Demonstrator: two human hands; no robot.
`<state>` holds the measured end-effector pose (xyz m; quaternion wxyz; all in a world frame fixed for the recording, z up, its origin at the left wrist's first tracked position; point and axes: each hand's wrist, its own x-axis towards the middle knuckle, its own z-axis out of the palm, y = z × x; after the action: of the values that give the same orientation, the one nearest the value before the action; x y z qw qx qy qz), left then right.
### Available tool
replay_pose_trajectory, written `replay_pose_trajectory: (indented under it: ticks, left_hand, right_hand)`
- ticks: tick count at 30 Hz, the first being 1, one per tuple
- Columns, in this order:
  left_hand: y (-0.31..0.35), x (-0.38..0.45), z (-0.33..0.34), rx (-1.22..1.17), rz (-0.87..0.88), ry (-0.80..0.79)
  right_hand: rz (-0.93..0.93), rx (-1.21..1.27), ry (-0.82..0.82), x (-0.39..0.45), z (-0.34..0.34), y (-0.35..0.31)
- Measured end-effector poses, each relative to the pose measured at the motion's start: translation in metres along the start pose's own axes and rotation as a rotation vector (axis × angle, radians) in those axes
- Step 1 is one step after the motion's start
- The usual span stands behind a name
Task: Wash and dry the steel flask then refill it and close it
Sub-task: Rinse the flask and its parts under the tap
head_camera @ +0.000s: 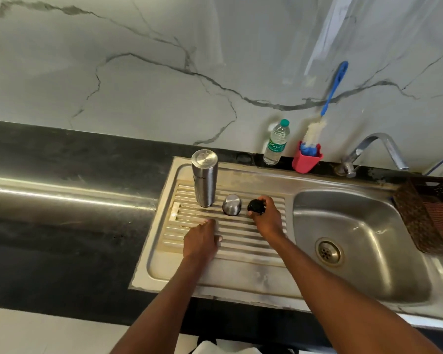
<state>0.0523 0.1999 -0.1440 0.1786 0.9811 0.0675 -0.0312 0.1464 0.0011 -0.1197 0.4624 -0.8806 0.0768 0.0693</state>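
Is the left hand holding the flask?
No. The left hand rests flat on the drainboard, apart from the steel flask.

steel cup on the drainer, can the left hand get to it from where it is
Probably yes. The left hand lies flat on the drainer just short of the cup, with bare ridges between; the right hand holds the black cap beside it.

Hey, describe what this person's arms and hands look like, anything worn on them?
Both forearms are bare as far as the frame shows: no sleeves, gloves, watch or bracelet visible. No rings can be made out on the left hand or the right hand.
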Motion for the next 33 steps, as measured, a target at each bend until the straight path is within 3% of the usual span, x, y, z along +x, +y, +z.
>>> replay_pose_trajectory:
  ticks: [8,15,19,22,24,27,30,33]
  left_hand:
    - [0.004,-0.008,-0.009,-0.015,0.015,-0.013]
    - [0.04,-0.038,-0.001,-0.201,0.132,0.129]
    - [0.105,-0.035,0.007,-0.323,0.271,0.17]
    - [0.165,-0.024,0.015,-0.368,0.324,0.096]
    - [0.202,-0.015,0.026,-0.405,0.246,0.01]
    - [0.253,-0.007,0.043,-0.492,0.181,-0.058]
    - [0.298,-0.001,0.057,-0.521,0.233,-0.163]
    - [0.348,0.011,0.069,-0.514,0.288,-0.198]
  right_hand:
    - [-0.053,-0.181,-0.004,-0.014,-0.008,0.004]
    - [-0.212,-0.179,0.278,-0.067,-0.065,0.011]
    - [-0.251,-0.228,0.45,-0.089,-0.109,0.021]
    - [-0.116,-0.315,0.331,-0.091,-0.14,0.046]
    - [-0.013,-0.33,0.302,-0.092,-0.158,0.066]
    - [0.007,-0.349,0.304,-0.09,-0.192,0.093]
    - [0.043,-0.299,0.227,-0.082,-0.231,0.107]
    - [0.045,-0.24,0.337,-0.064,-0.276,0.117]
